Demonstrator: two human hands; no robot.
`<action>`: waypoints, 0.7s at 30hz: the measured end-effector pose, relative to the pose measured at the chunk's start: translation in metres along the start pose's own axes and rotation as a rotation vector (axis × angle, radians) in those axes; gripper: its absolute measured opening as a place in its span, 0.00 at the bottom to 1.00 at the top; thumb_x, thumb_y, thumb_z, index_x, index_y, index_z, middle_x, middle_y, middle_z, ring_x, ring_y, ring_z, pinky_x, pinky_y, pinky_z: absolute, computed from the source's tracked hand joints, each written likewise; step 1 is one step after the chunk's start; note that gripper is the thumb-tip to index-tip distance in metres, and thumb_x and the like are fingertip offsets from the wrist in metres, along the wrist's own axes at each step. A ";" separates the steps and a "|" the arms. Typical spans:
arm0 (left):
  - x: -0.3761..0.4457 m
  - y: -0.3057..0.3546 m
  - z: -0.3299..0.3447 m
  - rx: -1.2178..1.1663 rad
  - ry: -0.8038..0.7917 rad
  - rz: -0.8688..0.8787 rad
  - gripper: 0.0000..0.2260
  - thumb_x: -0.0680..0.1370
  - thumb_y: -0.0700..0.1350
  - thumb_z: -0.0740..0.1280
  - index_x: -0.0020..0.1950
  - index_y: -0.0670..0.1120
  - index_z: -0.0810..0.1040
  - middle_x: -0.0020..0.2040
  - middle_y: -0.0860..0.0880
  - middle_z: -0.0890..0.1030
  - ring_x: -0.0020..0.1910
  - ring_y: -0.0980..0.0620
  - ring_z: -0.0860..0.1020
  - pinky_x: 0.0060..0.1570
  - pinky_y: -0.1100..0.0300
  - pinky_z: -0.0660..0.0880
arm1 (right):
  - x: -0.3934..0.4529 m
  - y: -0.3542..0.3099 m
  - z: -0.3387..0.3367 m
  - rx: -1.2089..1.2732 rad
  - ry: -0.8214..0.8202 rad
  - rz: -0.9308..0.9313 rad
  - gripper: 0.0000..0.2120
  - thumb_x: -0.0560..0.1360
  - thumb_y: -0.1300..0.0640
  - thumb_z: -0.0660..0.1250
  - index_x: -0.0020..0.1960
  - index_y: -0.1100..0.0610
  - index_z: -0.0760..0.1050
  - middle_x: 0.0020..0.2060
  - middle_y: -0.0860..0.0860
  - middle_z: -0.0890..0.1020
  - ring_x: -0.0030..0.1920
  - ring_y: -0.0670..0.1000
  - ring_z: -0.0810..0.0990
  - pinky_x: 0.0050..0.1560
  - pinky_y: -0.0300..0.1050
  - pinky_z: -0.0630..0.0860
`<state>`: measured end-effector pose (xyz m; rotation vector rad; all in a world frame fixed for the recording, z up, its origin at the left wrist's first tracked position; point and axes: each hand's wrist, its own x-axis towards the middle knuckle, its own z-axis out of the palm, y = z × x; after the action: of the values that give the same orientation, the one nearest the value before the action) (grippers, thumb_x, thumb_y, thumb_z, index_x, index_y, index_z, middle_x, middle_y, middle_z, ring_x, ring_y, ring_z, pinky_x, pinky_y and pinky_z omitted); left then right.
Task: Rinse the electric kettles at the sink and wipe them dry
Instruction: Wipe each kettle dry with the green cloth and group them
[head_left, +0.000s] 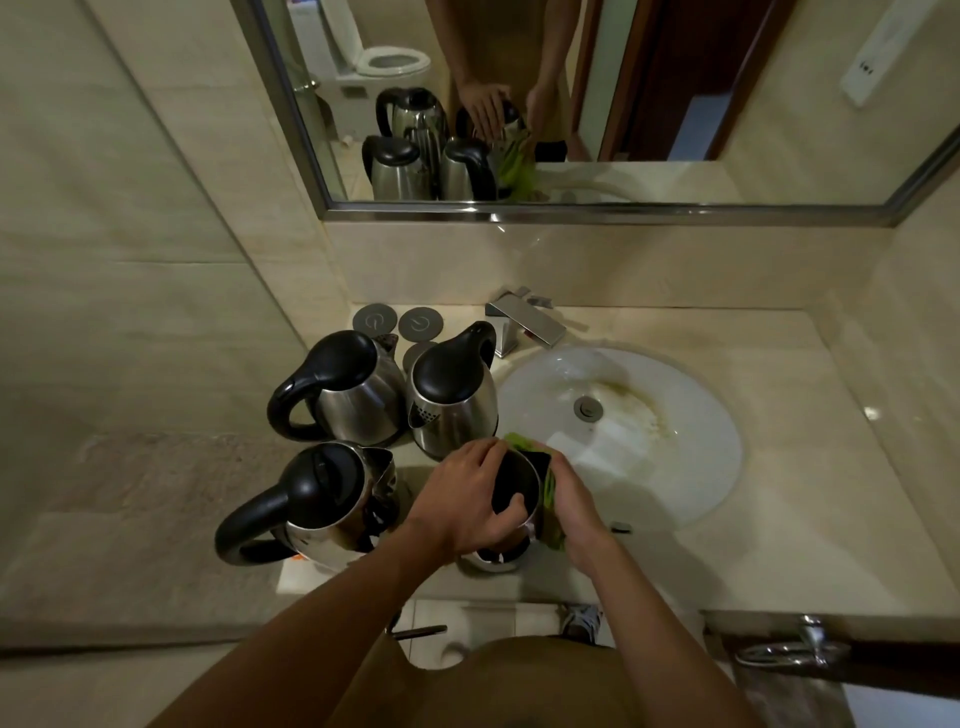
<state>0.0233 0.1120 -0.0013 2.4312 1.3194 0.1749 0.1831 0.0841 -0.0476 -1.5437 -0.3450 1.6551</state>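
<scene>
Several steel kettles with black lids and handles stand on the counter left of the white sink (696, 447). The nearest kettle (522, 480) stands at the counter's front edge, beside the basin. My left hand (467, 499) grips its top, fingers curled over the black lid. My right hand (569, 506) presses a green cloth (549, 493) against the kettle's right side. Three more kettles stand to the left: one at the front left (317, 501), one at the back left (345, 387) and one in the middle (454, 392).
A chrome faucet (524, 322) stands behind the basin. Round grey kettle bases (397, 322) lie at the back of the counter. A mirror (571, 104) hangs above. A tiled wall closes the left side. A chrome handle (795, 647) sticks out below the counter at right.
</scene>
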 end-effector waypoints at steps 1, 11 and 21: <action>0.000 0.000 0.001 0.005 0.003 0.002 0.33 0.76 0.62 0.56 0.75 0.43 0.65 0.72 0.42 0.70 0.70 0.47 0.69 0.69 0.55 0.66 | -0.001 -0.003 0.000 0.000 -0.003 -0.012 0.17 0.82 0.45 0.56 0.59 0.50 0.80 0.48 0.55 0.85 0.47 0.54 0.83 0.37 0.43 0.77; 0.000 -0.002 -0.002 0.041 -0.020 0.062 0.34 0.76 0.60 0.59 0.76 0.41 0.63 0.74 0.41 0.69 0.72 0.45 0.67 0.71 0.56 0.63 | 0.006 0.038 -0.003 0.103 0.102 0.185 0.37 0.74 0.33 0.62 0.65 0.63 0.77 0.53 0.62 0.82 0.54 0.62 0.82 0.63 0.65 0.75; 0.000 0.000 -0.001 0.042 0.023 0.061 0.32 0.76 0.59 0.62 0.74 0.41 0.66 0.71 0.41 0.72 0.69 0.45 0.70 0.68 0.55 0.67 | -0.015 0.016 0.009 0.052 0.037 -0.175 0.15 0.86 0.50 0.48 0.66 0.44 0.70 0.59 0.52 0.80 0.59 0.52 0.79 0.53 0.49 0.79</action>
<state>0.0237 0.1123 -0.0005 2.5135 1.2711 0.1933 0.1676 0.0664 -0.0465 -1.4614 -0.4023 1.4869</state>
